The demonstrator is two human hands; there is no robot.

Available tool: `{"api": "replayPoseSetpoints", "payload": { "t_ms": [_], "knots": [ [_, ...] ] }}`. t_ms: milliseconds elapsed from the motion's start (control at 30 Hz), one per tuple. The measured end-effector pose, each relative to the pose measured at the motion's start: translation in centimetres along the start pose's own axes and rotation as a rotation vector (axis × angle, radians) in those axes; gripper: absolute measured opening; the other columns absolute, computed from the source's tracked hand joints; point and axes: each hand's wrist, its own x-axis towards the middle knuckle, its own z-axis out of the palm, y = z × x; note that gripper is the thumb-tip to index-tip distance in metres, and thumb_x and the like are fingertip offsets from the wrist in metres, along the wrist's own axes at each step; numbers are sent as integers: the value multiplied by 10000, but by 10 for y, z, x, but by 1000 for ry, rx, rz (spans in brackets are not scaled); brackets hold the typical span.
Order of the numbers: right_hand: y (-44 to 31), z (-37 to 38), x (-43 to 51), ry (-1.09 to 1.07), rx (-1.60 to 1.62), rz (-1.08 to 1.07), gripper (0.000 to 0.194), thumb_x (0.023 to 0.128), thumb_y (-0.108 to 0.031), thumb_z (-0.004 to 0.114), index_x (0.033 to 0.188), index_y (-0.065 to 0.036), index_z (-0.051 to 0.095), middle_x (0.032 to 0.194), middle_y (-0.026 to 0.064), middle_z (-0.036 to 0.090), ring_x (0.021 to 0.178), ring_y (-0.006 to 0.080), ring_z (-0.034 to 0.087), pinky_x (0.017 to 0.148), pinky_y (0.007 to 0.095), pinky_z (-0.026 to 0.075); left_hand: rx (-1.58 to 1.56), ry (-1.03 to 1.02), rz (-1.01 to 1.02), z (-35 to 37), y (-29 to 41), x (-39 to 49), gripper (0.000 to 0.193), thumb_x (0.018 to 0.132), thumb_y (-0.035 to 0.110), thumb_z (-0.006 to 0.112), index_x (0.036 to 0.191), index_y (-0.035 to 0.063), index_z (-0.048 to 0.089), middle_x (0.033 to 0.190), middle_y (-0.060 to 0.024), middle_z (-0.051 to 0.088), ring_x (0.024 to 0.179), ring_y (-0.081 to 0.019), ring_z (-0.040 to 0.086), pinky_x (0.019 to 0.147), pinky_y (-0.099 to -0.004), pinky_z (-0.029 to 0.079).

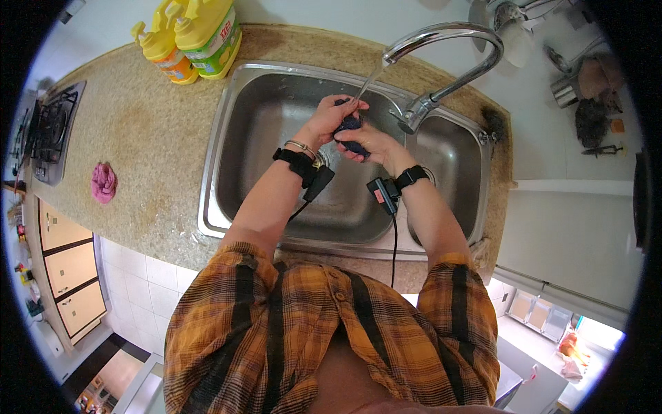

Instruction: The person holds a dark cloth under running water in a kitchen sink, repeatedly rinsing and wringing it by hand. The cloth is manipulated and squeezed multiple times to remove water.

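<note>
Over the larger basin of a steel double sink [248, 155], a dark blue cloth [350, 124] is bunched between my two hands. My left hand [331, 116] grips its upper part, and my right hand [370, 142] holds the lower end, which pokes out below the fingers. Water [368, 83] runs from the chrome gooseneck faucet [455, 28] onto the fingers of my left hand. Much of the cloth is hidden by my hands. Each wrist wears a black strap with a small cabled device.
Two yellow-topped detergent bottles [209, 44] stand behind the sink on the left. A crumpled pink cloth [104, 183] lies on the stone counter [150, 134]. Further left is a gas stove [57, 129]. Ladles and other utensils [517, 20] hang on the wall at right.
</note>
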Motion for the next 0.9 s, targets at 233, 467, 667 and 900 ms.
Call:
{"api": "replayPoseSetpoints", "payload": {
  "t_ms": [233,467,667,900],
  "knots": [
    [10,17,25,505,-749,-261,396,720,-287,705,994,-23,595,819,147,649,725,273,628,622,378,496,412,272,105,-4,-14,15,263,899,241,576,841,-6,647,671,-31,581,598,-122,527,558,-278,431],
    [2,30,18,699,-1165,-78,434,697,-297,695,1002,-1,609,921,233,644,874,394,621,741,430,503,710,638,175,2,-20,17,307,870,258,599,763,-27,640,665,-64,617,593,-148,550,585,-308,455],
    [-22,13,25,587,-524,-200,417,720,-296,712,927,46,592,807,174,654,667,279,645,541,368,520,-71,359,93,-19,-19,14,329,949,339,463,982,43,601,882,-37,627,750,-167,585,658,-319,465],
    [-27,20,34,326,115,-114,348,861,-399,585,906,-55,568,688,54,593,501,136,557,387,254,426,-253,194,131,-35,-14,3,376,951,355,462,1201,78,507,994,-42,605,864,-149,581,718,-300,493]
  ]
}}
